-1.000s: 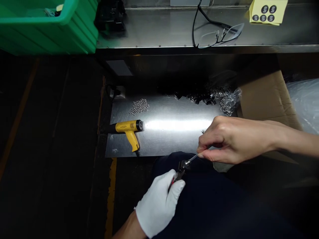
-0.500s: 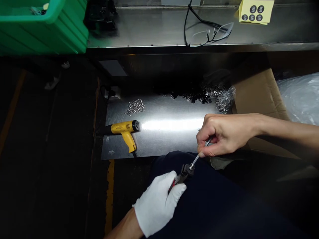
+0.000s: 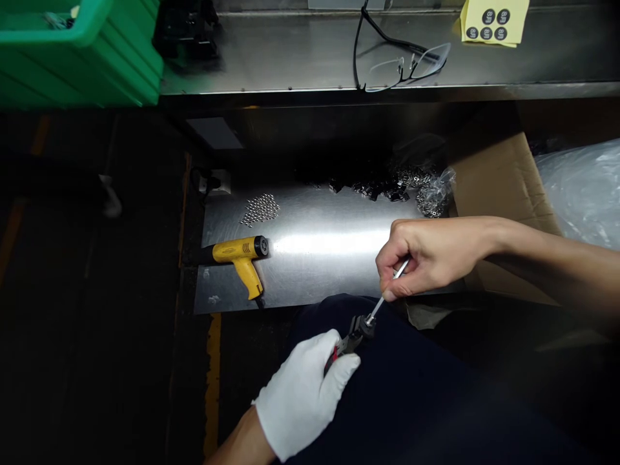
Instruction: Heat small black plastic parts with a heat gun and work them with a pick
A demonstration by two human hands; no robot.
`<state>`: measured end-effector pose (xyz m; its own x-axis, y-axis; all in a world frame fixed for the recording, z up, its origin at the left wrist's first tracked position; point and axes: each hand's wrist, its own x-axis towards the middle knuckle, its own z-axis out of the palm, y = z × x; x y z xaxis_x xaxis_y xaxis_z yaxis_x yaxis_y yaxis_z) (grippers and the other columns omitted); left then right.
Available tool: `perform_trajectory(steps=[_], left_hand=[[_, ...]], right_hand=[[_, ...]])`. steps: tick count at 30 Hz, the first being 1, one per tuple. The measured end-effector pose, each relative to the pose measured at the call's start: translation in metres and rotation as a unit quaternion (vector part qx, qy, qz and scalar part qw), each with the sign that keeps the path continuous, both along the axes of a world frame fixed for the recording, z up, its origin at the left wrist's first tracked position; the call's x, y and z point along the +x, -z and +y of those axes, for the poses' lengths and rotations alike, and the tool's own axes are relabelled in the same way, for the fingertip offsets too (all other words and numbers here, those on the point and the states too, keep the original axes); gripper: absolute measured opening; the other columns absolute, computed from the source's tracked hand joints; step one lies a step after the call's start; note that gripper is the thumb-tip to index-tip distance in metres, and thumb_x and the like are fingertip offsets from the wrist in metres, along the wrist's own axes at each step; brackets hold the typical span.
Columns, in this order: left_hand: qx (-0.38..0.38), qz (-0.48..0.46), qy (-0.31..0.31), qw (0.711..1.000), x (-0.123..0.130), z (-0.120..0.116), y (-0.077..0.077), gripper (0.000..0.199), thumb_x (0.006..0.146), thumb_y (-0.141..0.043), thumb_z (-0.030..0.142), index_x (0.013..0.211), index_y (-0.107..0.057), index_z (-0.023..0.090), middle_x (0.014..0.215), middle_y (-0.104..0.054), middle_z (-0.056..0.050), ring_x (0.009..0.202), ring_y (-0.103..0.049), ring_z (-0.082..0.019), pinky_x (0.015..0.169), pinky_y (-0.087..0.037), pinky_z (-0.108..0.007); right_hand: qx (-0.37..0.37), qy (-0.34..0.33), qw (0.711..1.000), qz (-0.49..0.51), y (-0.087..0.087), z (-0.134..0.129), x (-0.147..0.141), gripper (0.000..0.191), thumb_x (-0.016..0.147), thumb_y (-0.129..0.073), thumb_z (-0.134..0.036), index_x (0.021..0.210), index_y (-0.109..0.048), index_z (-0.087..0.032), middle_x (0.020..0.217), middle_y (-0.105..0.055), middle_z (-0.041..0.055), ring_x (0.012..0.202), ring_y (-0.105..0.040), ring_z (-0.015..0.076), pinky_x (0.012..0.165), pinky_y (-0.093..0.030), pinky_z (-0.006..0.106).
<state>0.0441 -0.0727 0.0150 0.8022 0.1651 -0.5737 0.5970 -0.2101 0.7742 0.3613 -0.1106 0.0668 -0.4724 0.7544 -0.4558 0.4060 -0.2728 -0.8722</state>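
Observation:
My left hand (image 3: 303,400), in a white glove, is closed around the red-marked handles of a pair of pliers (image 3: 345,344). Their dark jaws (image 3: 362,327) grip the lower end of a slim steel rod (image 3: 390,288). My right hand (image 3: 431,255), bare, pinches the rod's upper part between thumb and fingers, and the fingers hide part of it. Both hands are close together above my dark trousers (image 3: 411,381).
Beyond my hands lies a steel sheet (image 3: 310,271) with a yellow heat gun (image 3: 239,255), a patch of small metal beads (image 3: 260,210) and dark parts by a plastic bag (image 3: 436,194). A cardboard box (image 3: 498,181) stands right; a green bin (image 3: 72,51) and eyeglasses (image 3: 402,68) sit higher up.
My right hand has shifted left and the rod now stands at a steeper angle. The whole view has drifted slightly left and up. Both hands keep their hold.

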Motion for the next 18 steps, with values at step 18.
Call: perform_trajectory(steps=[18], left_hand=[[-0.074,-0.051,0.067,0.994,0.006,0.022,0.004,0.045,0.107,-0.031,0.056,0.079,-0.038,0.022,0.073,-0.039,0.004,0.064,-0.036,-0.014,0.063,-0.028,-0.031]], right_hand=[[-0.046,-0.074,0.996,-0.015,0.004,0.024,-0.001,0.024,0.088,-0.079,-0.039,0.090,-0.081,-0.015,0.076,-0.077,0.0009,0.066,-0.061,0.0123,0.057,-0.041,0.024]])
